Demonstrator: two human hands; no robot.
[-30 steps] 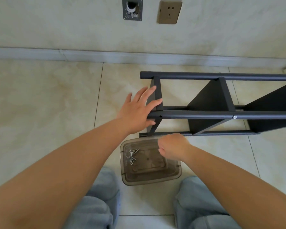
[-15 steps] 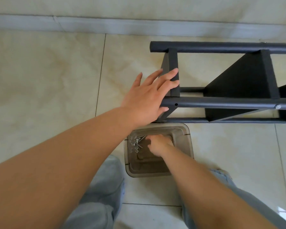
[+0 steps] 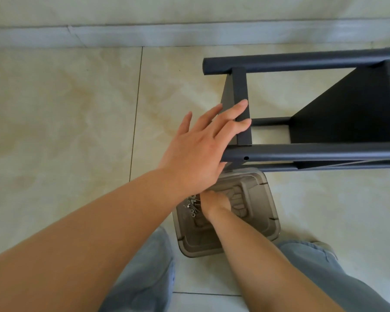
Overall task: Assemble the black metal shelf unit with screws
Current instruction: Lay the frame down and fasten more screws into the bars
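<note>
Two hands: both busy, one on the frame, one down in the parts tub.
Shelf unit (image 3: 324, 152): black metal, lying on its side on the floor tiles (image 3: 65, 109) near the wall, runs off the right edge of view.
Handling: looks stiff & fairly light, prob. hollow tube w/ thin sheet shelves; painted finish likely a bit slick. Won't flex, but could roll or skid on tile if pushed.
Where to grab: I'd take the near tube or the short crossbar (image 3: 241, 86) at the end, not the shelf panel edges.
Screw hole (image 3: 246, 158): open hole in the near tube, just right of the left hand, no screw in it yet.
Left hand (image 3: 200, 149): fingers straight & spread, laid flat across the crossbar and the tube end. Pressing/steadying, not wrapped round anything.
Right hand (image 3: 214, 202): reaching down into the brown plastic tub (image 3: 257, 212), knuckles up, fingertips at the pile of screws (image 3: 193, 206) in the tub's left corner. Can't tell if it has one pinched; fingertips hidden under the hand.
Tub: sits on the floor btwn the person's knees, touching or just under the frame's near rail.
Step, my guess: picking a screw for that open hole.
</note>
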